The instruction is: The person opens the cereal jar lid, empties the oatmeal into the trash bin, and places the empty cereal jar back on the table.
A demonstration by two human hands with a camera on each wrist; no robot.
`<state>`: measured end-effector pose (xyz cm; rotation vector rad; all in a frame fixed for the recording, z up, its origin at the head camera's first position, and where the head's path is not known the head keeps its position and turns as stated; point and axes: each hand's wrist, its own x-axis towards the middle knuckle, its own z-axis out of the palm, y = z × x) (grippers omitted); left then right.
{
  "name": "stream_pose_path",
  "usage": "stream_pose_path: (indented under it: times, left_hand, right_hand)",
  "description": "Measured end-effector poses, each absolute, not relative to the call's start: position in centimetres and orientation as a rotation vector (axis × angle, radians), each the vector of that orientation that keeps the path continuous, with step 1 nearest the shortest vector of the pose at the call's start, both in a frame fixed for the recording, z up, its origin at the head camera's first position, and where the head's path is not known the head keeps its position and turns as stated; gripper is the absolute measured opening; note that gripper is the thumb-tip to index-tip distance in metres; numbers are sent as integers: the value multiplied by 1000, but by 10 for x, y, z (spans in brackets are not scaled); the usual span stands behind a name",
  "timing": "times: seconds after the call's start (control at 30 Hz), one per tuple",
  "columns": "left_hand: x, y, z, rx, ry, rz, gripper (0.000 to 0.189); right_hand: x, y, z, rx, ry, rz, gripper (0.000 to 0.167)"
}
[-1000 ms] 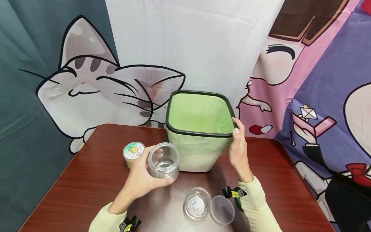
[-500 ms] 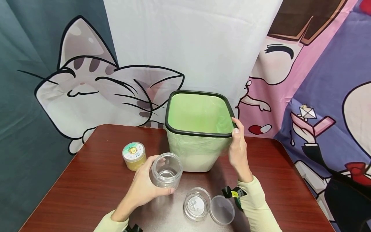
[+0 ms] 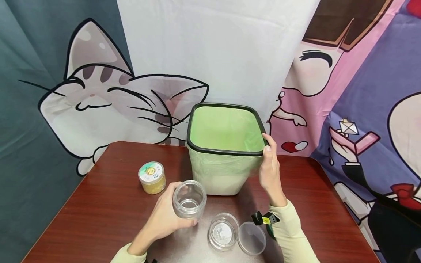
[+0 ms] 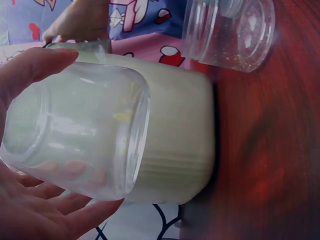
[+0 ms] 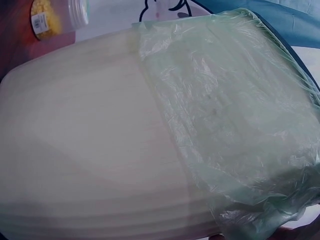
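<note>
In the head view my left hand (image 3: 169,215) grips a clear, lidless plastic jar (image 3: 189,200) from its left side, thumb along the near side. The left wrist view shows this jar (image 4: 85,132) above the tabletop, with small yellow specks near its base. My right hand (image 3: 270,171) holds the right corner of a pale green trash can (image 3: 218,173) at its black rim. A thin plastic bag (image 5: 225,110) folds over the can's outside in the right wrist view; most of the right hand is out of that view.
A lidded jar (image 3: 152,178) with yellow contents stands left of the can. A second clear jar (image 3: 223,232) and a clear round lid (image 3: 252,238) sit at the front of the brown table (image 3: 98,212). A green item (image 3: 271,231) is partly hidden by the right wrist.
My left hand has brought the clear jar down and slightly right, away from the yellow-filled jar, which now shows fully. The right hand and trash can have stayed in place.
</note>
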<state>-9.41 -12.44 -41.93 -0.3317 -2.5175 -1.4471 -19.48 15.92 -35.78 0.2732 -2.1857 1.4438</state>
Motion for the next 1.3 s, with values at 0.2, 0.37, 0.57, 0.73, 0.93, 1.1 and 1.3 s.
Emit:
stream_pose_path:
  times: [0.2, 0.37, 0.57, 0.73, 0.93, 1.1, 1.3]
  left_hand:
    - [-93, -121, -427, -313, -2555, -1429, 91]
    - [-92, -121, -434, -314, -2587, -1443, 91]
    - [-87, -121, -439, -292, -2614, -1476, 90]
    - [-85, -120, -444, -255, -2626, -1462, 90]
    - [-83, -119, -449, -176, -2615, -1477, 90]
    - [-80, -117, -454, -161, -2620, -1480, 91]
    - [-77, -115, -458, -149, -2632, -1477, 91]
  right_hand:
    - [-195, 160, -358, 298, -2177, 1442, 42]
    - [-195, 161, -359, 297, -2181, 1447, 42]
    - [-195, 161, -360, 301, -2181, 1455, 42]
    - [-195, 160, -360, 298, -2172, 1461, 42]
    - [-195, 160, -361, 292, -2177, 1456, 42]
    - [-195, 161, -361, 281, -2179, 1447, 42]
    - [-194, 162, -360, 293, -2171, 1448, 42]
